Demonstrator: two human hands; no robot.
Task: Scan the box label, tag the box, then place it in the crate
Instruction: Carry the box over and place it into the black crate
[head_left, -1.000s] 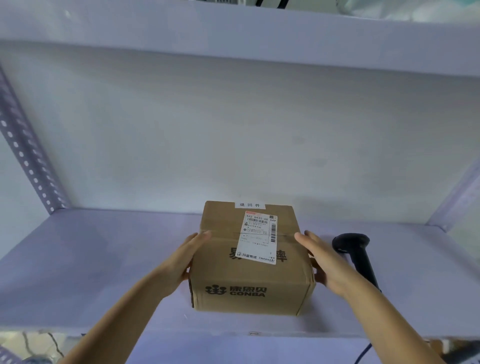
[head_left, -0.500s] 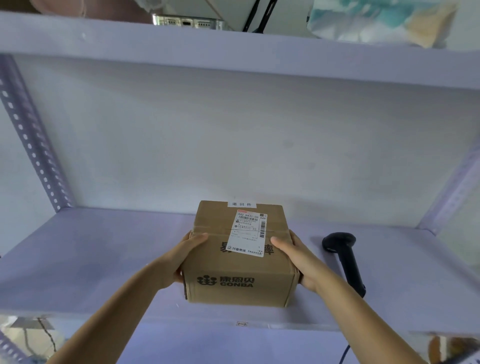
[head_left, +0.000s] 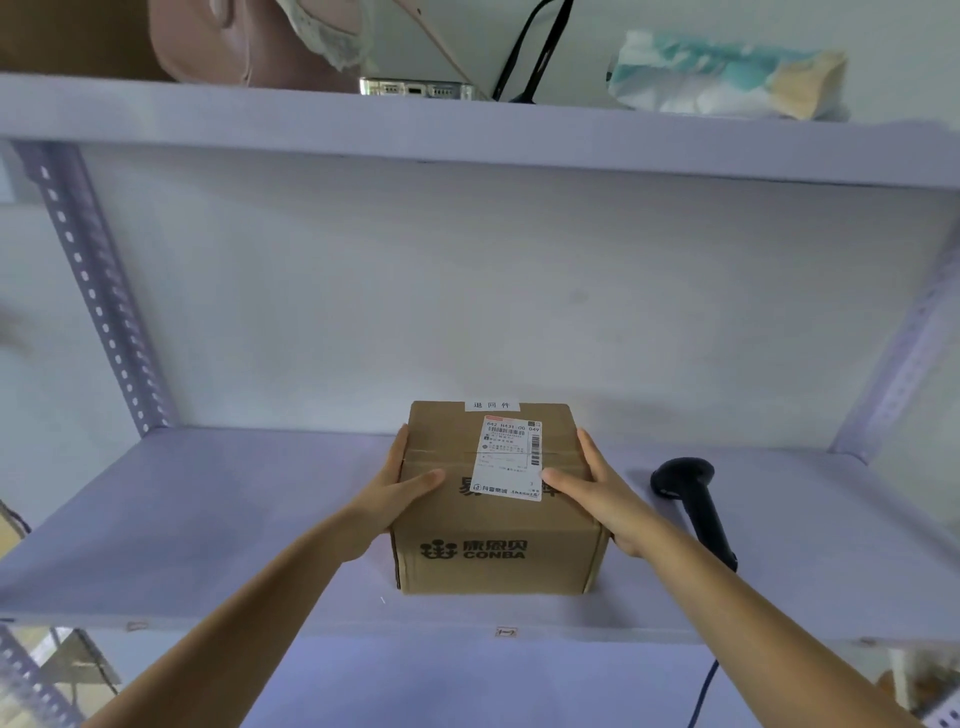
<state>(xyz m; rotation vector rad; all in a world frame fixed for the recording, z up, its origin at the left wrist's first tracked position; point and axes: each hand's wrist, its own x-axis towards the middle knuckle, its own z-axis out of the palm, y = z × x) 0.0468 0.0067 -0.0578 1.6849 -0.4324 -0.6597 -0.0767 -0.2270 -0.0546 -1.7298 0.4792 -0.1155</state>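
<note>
A brown cardboard box (head_left: 493, 551) printed "CONBA" sits on the pale shelf (head_left: 208, 519). A white shipping label (head_left: 509, 457) with barcodes lies on its top face, and a small white tag (head_left: 491, 405) is stuck at the far top edge. My left hand (head_left: 395, 493) presses the box's left side with its thumb on top. On the opposite side my right hand (head_left: 597, 488) grips the box, thumb resting near the label. A black handheld scanner (head_left: 691, 504) lies on the shelf just right of the box. No crate is in view.
An upper shelf board (head_left: 467, 135) hangs overhead with a phone, cables and a soft packet on it. Perforated metal uprights (head_left: 98, 291) stand at both sides. The scanner's cable (head_left: 701, 691) drops over the shelf's front edge.
Both hands have closed in on the box's sides, thumbs now lying on its top face. The camera has tilted up, showing more of the upper shelf.
</note>
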